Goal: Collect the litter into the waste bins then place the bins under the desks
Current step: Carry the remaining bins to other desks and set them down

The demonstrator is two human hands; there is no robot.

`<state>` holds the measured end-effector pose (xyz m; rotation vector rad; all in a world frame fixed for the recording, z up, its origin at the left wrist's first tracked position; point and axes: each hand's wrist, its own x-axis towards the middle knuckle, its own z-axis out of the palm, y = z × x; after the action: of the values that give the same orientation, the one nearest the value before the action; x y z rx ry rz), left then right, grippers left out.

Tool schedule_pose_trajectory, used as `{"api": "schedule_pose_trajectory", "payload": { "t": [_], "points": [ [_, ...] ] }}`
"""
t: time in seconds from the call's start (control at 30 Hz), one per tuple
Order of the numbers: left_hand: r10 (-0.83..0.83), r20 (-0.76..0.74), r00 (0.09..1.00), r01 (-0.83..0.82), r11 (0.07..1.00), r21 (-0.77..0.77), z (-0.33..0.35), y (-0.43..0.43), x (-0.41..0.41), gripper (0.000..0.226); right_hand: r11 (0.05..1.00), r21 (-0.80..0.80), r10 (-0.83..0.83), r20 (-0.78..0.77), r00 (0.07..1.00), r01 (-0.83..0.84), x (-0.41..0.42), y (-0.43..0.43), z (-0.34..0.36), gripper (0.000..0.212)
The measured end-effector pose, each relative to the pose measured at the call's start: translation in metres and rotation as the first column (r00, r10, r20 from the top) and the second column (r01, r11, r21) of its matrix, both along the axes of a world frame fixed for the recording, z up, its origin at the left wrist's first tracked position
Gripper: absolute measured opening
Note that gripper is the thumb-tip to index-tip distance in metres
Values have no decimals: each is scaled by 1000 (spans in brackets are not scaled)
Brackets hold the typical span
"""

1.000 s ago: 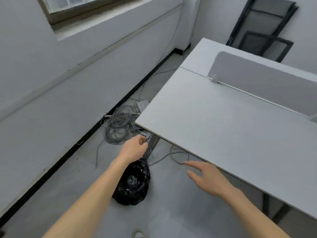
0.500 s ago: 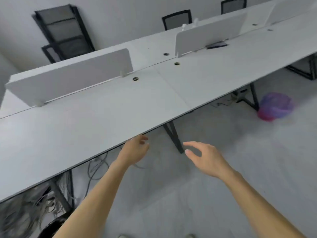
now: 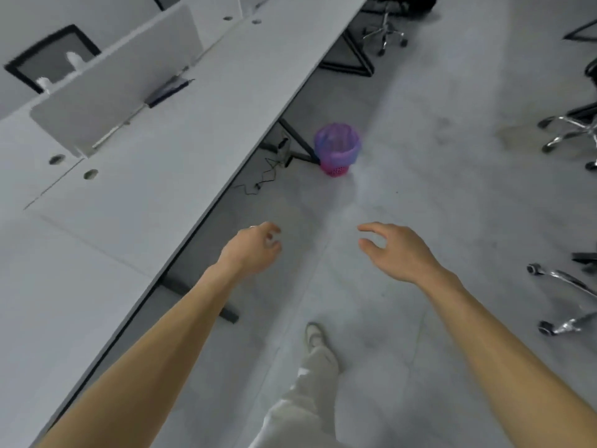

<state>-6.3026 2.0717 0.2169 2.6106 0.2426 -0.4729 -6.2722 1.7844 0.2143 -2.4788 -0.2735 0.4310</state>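
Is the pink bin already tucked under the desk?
No, the pink bin stands out on the floor beside the desk, outside its edge.

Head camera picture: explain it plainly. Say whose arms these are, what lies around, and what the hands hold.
No machine: a person wears a wide-angle camera on the head, looking forward and down, so the arms are their own. The left hand and right hand reach forward, fingers loosely curled, holding nothing. Left runs a white desk with a divider panel. Ahead, on the floor beside a desk leg, stands a pink waste bin with a purple liner. Chair bases show at right.
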Motion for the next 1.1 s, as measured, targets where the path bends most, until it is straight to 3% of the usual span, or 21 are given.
{"api": "schedule_pose_trajectory", "payload": {
  "t": [0.27,0.57,0.77,1.1],
  "points": [
    [-211,-32,977,210,977,-38,-21,-122,286,38,959,-94,-268,-20,963,265,203,-119,-1,41],
    [-446,-28,894,446,895,-22,-24,-277,530,37,854,-137,-512,-51,857,502,368,-257,-12,39],
    [-447,-57,893,449,893,31,-37,-360,692,36,861,-95,-507,-114,854,499,521,-344,-26,41],
    [-328,-31,944,328,945,2,-11,-471,967,38,851,-127,-518,-52,854,509,830,-462,16,39]
  ]
}}
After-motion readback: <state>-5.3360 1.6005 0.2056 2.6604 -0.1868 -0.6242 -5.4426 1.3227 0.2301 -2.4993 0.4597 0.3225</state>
